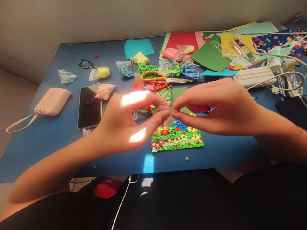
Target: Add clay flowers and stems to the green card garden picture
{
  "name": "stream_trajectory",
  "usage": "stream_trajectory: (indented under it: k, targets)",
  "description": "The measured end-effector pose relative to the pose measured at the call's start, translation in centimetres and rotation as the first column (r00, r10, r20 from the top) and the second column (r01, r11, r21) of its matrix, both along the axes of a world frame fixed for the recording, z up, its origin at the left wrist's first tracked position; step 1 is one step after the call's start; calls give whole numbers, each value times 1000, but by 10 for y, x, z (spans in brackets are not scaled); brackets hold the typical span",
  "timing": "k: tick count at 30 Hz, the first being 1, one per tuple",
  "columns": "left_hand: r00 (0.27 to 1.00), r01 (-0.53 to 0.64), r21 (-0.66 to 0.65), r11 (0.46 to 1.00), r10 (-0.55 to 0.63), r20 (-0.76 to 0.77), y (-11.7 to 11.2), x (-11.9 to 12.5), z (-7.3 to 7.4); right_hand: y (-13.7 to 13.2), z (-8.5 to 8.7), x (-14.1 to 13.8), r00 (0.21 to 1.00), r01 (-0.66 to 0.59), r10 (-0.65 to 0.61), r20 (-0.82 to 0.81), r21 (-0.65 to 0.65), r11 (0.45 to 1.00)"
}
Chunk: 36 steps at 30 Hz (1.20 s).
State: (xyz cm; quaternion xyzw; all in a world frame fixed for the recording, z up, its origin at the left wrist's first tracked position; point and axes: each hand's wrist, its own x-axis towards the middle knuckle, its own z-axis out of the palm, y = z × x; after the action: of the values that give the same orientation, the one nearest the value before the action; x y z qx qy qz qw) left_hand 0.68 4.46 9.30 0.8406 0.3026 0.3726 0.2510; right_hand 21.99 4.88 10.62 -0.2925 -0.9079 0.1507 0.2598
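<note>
My left hand [134,118] and my right hand [213,108] meet fingertip to fingertip above the table, each in a pinch. Whatever sits between the fingers is too small or hidden to make out. Below them lies a card [177,140] covered with small clay flowers and leaves in green, red, yellow and blue; its upper part is partly hidden by my hands. Behind my fingers, a second flowered piece [165,93] is partly under scissors [155,80] with yellow and red handles. A pale peach bag of clay [105,91] is near my left wrist.
On the blue table [59,150] lie a phone [88,108], a pink power bank [52,101], glasses [86,64] and several bagged clays, such as a teal one [126,69]. Coloured paper [211,54] and a white power strip [255,77] with cables fill the right back.
</note>
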Motion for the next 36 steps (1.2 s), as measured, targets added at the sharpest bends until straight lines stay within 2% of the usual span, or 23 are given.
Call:
stream_trajectory:
  k: [2,6,12,15,17,19,21,22,23,24,27,28,30,32,34,36]
  targets:
    - [1000,17,45,999,-16,-17,1,0,0,2,-1,0,1000,15,-15,4,18,1000]
    - [999,-31,87,996,33,-18,3,0,-1,6,2,5,999,29,-30,25,41,999]
    - [1000,-23,-15,1000,23,-12,4,1,-2,11,-1,7,995,-70,69,79,11,997]
    - [999,-23,8,1000,23,-24,5,-1,-1,12,-5,3,995,-59,53,80,69,996]
    - [996,-69,31,997,70,-53,10,-4,1,13,-5,4,998,-33,29,52,79,996]
    - [986,-163,9,987,163,-39,22,-9,3,15,-5,10,1000,-5,5,17,14,1000]
    - [973,-226,-76,971,229,34,42,-13,4,18,-7,19,999,45,-44,6,-67,997]
    - [958,-278,-150,949,286,36,55,-16,4,19,-10,25,997,78,-77,20,-81,994]
    - [923,-370,-229,901,384,21,69,-18,2,20,-15,30,993,115,-112,37,-75,991]
    - [904,-404,-294,866,427,15,84,-21,0,21,-20,35,989,141,-138,54,-54,989]
    - [865,-492,-366,790,491,-104,127,-30,-11,20,-40,46,985,166,-164,43,-36,985]
    - [837,-544,-357,759,519,-173,139,-33,-15,18,-46,48,986,164,-164,28,-19,986]
    - [724,-674,-232,701,565,-396,158,-40,-20,14,-57,50,988,150,-151,10,85,985]
    - [620,-705,-88,703,552,-557,165,-46,-22,11,-65,50,993,106,-115,24,244,964]
    - [564,-696,17,718,561,-605,158,-49,-18,8,-69,50,996,46,-70,55,359,932]
    - [545,-682,138,718,625,-559,132,-46,-13,2,-70,48,997,16,-47,67,406,914]
